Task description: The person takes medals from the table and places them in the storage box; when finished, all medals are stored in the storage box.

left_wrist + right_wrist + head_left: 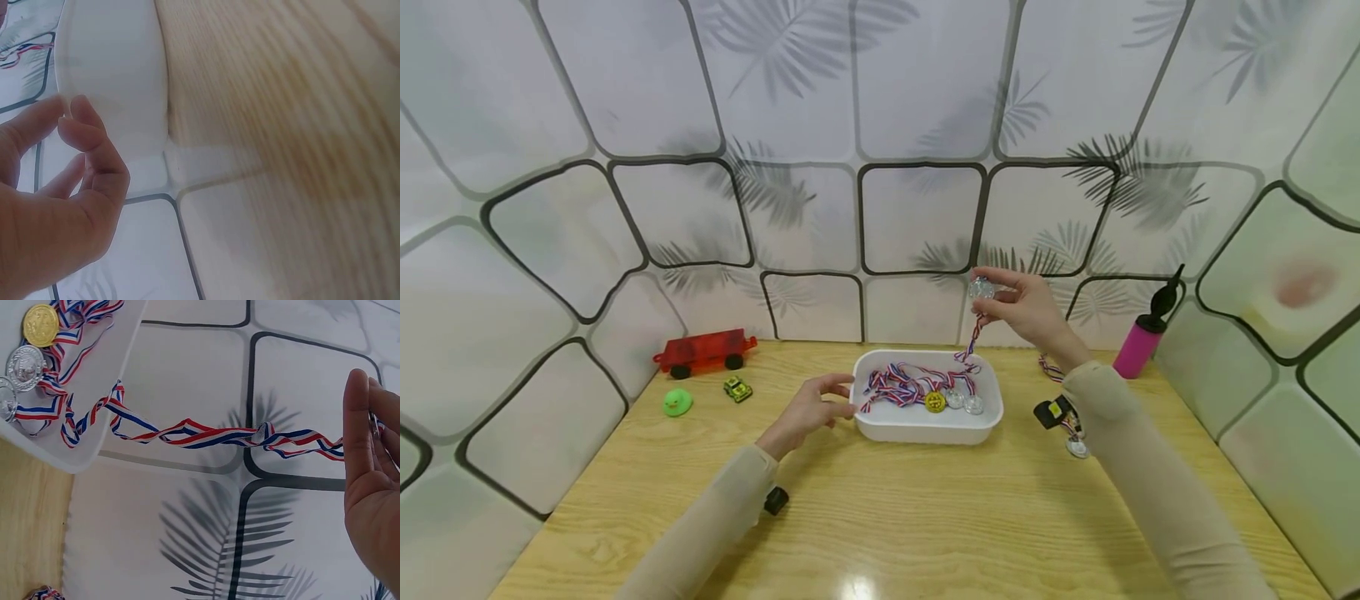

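Note:
A white plastic tub [925,434] stands on the table against the patterned backdrop. My left hand [808,410] pinches its left rim between thumb and fingers. Raised above the tub's back right side, my right hand [1026,308] holds a silver medal [981,288] by its disc. From that medal a twisted red, white and blue ribbon [206,436] runs down over the rim into the tub. Inside lie a gold medal [935,402], two silver medals [973,405] and tangled striped ribbons [895,388].
Another silver medal [1077,447] lies on the table under the right forearm, its ribbon partly hidden. A pink and black pump [1138,343] stands at the right. On the left are a red toy trailer [703,352], a green duck [677,402] and a small toy car [737,388].

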A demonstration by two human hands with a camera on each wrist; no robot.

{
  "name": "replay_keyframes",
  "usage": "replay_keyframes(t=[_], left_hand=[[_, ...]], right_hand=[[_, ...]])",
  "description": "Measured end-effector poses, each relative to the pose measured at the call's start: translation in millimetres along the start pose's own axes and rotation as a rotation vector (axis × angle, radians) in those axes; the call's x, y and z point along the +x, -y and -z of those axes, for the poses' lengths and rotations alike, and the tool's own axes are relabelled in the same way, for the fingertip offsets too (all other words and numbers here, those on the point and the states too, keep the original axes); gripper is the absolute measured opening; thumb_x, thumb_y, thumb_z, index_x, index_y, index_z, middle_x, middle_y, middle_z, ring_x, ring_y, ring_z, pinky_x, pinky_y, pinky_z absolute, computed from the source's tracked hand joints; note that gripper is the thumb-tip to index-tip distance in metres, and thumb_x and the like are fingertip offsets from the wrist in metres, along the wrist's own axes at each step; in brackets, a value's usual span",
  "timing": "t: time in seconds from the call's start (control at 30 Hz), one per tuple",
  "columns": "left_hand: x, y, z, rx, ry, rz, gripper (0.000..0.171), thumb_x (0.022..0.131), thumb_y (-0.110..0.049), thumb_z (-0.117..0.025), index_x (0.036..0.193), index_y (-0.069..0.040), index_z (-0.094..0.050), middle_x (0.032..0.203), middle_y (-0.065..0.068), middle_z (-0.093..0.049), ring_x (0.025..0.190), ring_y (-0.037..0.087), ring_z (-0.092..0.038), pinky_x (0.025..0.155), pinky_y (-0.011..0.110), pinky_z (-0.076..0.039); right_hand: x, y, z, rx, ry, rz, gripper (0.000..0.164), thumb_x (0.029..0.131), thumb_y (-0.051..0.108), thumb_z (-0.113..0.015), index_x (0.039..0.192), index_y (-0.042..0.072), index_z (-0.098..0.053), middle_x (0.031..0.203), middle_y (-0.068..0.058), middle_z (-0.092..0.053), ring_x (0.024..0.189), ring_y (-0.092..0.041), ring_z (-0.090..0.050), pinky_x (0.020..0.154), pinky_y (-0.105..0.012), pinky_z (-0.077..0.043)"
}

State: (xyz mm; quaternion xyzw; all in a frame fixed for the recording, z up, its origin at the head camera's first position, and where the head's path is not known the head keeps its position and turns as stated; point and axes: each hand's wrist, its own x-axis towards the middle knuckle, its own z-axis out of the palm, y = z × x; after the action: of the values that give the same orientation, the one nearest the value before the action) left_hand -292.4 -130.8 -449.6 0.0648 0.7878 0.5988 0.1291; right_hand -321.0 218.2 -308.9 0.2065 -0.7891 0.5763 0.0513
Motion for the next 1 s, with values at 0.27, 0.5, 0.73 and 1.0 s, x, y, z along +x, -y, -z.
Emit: replay_keyframes(t=[0.27, 0.5, 0.73, 1.0], left_hand=[[-0.6, -1.8, -0.3, -0.01, 0.018, -0.02, 0.061, 0.087, -0.004, -0.071, 0.143, -0.001, -0.047, 0.128, 0.027, -0.054, 0.077, 0.011, -0.064, 0.059, 0.025, -0.045], [-0.1, -1.8, 0.5, 0.0, 0.011, -0.006, 0.059, 0.086, -0.004, -0.072, 0.141, -0.004, -0.05, 0.127, 0.025, -0.056, 0.077, 0.012, -0.065, 0.06, 0.024, -0.046], [0.2, -1.0, 0.0, -0.003, 0.002, -0.012, 0.059, 0.085, -0.002, -0.072, 0.14, -0.004, -0.051, 0.124, 0.025, -0.057, 0.076, 0.013, -0.065, 0.059, 0.024, -0.046], [-1.5, -3.1, -0.6, 0.003, -0.005, -0.003, 0.058, 0.085, -0.003, -0.072, 0.139, -0.007, -0.052, 0.122, 0.021, -0.058, 0.077, 0.014, -0.066, 0.06, 0.025, -0.046]], right_hand=[[-1.2, -25.9, -7.2, -0.009, 0.048, -0.069, 0.052, 0.092, 0.003, -0.066, 0.141, -0.001, -0.05, 0.125, -0.031, -0.059, 0.078, -0.006, -0.07, 0.073, -0.036, -0.06], [4.1, -34.7, -18.6, -0.04, 0.12, -0.096, 0.051, 0.092, 0.0, -0.065, 0.141, -0.001, -0.05, 0.127, -0.029, -0.059, 0.078, -0.01, -0.07, 0.079, -0.048, -0.058], [15.3, -31.8, -35.3, -0.085, 0.153, -0.101, 0.049, 0.092, 0.001, -0.064, 0.14, 0.002, -0.052, 0.118, -0.028, -0.064, 0.077, -0.014, -0.07, 0.072, -0.037, -0.06], [23.9, -30.1, -55.6, -0.061, 0.228, -0.108, 0.05, 0.093, 0.0, -0.063, 0.141, 0.001, -0.05, 0.129, -0.026, -0.058, 0.099, -0.043, -0.066, 0.077, -0.038, -0.06]])
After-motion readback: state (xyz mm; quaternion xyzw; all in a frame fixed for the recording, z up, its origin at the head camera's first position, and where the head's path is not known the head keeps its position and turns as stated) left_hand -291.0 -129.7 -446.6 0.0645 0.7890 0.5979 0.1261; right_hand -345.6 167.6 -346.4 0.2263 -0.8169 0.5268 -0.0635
